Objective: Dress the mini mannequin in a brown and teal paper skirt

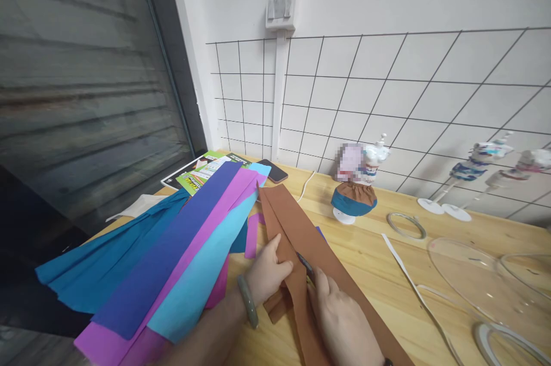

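A long sheet of brown crepe paper (pixel 297 214) lies slanting on the table, with a slit running along it. My left hand (pixel 269 268) pinches the strip on the left of the slit between thumb and fingers. My right hand (pixel 340 320) is closed around dark scissors (pixel 306 266), mostly hidden by the fingers, their blades at the slit. Left of my hands lie overlapping long sheets: dark blue paper (pixel 172 240), purple paper (pixel 206 222) and light blue paper (pixel 202 280). Gathered teal paper (pixel 116 251) spreads beside them. Brown scraps (pixel 279 308) show under my left wrist.
Near the wall are a phone (pixel 275 172), printed booklets (pixel 193 176) and a small dress form (pixel 353 199) with a brown and teal skirt. On the right are more white forms (pixel 469 168), tape rolls (pixel 407 225), a white strip (pixel 413 285) and clear discs (pixel 473 274).
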A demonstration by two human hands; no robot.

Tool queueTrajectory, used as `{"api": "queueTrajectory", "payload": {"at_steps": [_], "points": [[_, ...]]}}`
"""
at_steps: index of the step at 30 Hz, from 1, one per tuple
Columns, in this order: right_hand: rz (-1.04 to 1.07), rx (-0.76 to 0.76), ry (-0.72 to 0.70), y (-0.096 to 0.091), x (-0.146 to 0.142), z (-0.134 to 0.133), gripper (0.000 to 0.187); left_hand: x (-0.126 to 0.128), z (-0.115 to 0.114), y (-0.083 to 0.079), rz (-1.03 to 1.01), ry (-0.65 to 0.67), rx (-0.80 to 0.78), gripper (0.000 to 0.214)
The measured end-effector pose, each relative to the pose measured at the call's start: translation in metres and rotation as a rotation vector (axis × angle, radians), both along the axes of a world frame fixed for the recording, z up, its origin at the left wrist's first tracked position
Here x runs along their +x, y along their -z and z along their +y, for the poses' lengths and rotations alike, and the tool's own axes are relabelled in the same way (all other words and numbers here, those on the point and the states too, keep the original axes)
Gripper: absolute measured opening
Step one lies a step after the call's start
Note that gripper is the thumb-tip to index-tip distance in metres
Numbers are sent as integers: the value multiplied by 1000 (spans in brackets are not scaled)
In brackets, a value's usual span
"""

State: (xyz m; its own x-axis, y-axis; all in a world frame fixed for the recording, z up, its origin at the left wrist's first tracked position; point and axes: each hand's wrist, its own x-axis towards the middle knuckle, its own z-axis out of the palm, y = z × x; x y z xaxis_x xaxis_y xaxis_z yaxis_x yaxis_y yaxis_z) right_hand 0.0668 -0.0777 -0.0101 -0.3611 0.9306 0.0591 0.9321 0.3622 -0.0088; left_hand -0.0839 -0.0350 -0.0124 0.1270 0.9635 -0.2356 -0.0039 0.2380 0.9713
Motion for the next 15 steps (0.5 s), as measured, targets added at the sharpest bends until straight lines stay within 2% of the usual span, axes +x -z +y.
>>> {"api": "queueTrajectory", "payload": {"at_steps": [4,9,15], "points": [[-21,52,10,-1,-3,3,45,-1,-1,0,150,-26,-3,74],[-43,81,-16,-3,-7,8,45,0,-3,-8,135,-34,-18,73],[-88,72,-30,-5,-9,9,46,1,-3,-7,136,-38,-17,73]]}}
